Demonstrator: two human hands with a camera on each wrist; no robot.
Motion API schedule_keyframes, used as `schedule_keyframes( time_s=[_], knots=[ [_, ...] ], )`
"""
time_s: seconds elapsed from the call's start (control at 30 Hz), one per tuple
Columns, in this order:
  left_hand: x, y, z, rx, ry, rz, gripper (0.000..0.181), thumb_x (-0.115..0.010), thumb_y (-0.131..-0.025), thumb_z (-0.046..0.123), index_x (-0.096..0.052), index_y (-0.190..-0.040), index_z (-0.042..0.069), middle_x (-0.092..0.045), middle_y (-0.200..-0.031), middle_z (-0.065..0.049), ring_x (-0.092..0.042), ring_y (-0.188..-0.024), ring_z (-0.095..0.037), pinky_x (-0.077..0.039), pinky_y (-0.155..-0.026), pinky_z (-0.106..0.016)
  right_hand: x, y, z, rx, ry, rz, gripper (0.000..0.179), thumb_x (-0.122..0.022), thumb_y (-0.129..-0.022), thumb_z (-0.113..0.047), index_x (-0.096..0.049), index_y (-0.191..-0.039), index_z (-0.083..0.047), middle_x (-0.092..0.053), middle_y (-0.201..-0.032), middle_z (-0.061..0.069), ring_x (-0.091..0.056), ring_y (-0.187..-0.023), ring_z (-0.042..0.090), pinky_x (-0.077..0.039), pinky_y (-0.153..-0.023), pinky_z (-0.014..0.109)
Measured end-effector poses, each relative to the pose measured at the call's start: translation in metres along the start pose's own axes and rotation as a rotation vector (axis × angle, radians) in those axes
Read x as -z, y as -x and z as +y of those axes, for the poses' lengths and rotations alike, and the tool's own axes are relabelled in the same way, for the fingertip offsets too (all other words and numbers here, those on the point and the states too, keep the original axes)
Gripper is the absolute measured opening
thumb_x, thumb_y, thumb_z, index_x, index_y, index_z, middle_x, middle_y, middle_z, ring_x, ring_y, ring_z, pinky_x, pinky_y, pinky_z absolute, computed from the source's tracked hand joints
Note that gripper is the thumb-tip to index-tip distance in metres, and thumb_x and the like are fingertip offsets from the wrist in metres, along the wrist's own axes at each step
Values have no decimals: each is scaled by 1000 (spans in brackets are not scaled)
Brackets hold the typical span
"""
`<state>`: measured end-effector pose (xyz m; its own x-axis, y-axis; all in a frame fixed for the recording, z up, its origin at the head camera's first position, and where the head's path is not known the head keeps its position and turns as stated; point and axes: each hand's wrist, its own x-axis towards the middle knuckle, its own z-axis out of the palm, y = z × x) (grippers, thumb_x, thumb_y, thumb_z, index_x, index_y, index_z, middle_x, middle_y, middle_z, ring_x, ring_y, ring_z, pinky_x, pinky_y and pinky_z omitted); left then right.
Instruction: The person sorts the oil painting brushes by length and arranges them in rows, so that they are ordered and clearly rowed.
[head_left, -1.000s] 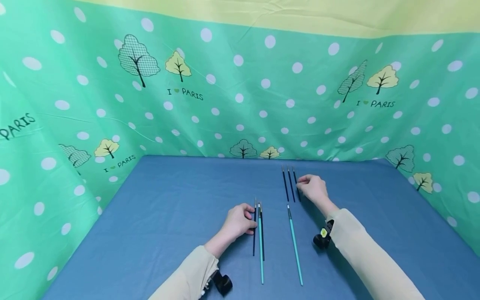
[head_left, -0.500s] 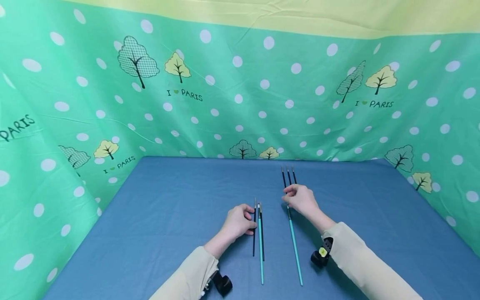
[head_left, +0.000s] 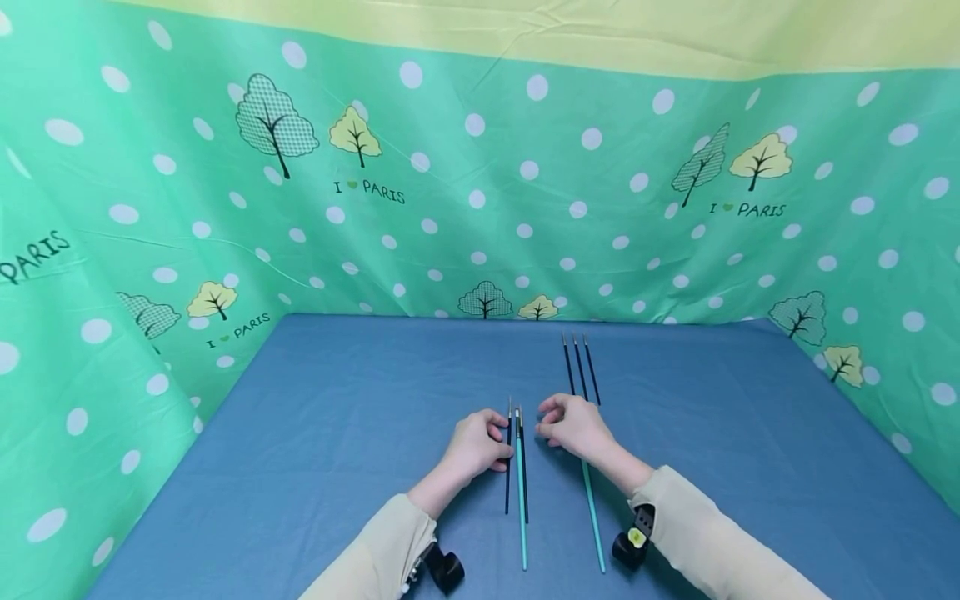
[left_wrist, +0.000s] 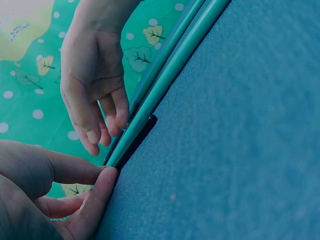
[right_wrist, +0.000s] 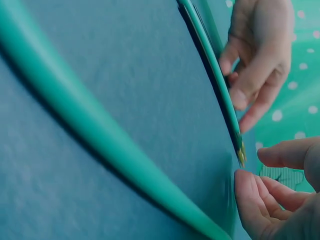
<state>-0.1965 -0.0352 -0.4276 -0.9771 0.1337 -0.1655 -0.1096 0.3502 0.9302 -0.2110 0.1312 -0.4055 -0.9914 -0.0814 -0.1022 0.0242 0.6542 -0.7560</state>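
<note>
The left hand (head_left: 474,446) pinches a thin black stick-like paintbrush (head_left: 507,492). Just right of it lie a long teal paintbrush (head_left: 522,542) and another black paintbrush (head_left: 526,492). The right hand (head_left: 576,427) holds nothing, fingertips a little apart, over a second teal paintbrush (head_left: 593,517). Past it, three black paintbrushes (head_left: 581,367) look done; others seem left.

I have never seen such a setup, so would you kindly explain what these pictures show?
No robot here: a person works bare-handed. The wide picture comes from the head; the close ones come from a camera on each wrist. On the blue table, the left hand pinches the leftmost black brush; beside it lie a teal brush and a second black brush. Farther right lie three more black brushes and another teal brush; the right hand, holding nothing, partly hides the latter.
</note>
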Motion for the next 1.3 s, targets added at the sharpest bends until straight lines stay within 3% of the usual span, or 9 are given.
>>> schedule_keyframes(
  time_s=[0.53, 0.93, 1.3],
  knots=[
    [1, 2, -1, -12, 20, -7, 35, -68, -72, -9, -58, -105, -1, -49, -81, -12, -54, -47, -13, -56, -46, -26, -19, 20, -4, 9, -89, -95, 31, -70, -74, -2, -59, -102, 1, -56, -77, 7, -60, -57, 14, -56, -51, 25],
    [1, 1, -2, -17, 14, -7, 35, -68, -72, -8, -58, -105, -1, -49, -80, -10, -55, -47, -13, -56, -46, -26, -24, 21, -5, 25, -35, -69, 32, -71, -70, 0, -59, -99, 0, -55, -73, 5, -57, -51, 12, -54, -47, 23],
    [1, 1, 1, -17, 12, -8, 35, -68, -73, -7, -58, -105, -1, -49, -80, -11, -55, -48, -13, -55, -46, -25, -23, 15, -8, 15, -32, -62, 30, -68, -73, 1, -58, -102, 1, -54, -72, 6, -56, -50, 12, -54, -47, 23]
  ],
)
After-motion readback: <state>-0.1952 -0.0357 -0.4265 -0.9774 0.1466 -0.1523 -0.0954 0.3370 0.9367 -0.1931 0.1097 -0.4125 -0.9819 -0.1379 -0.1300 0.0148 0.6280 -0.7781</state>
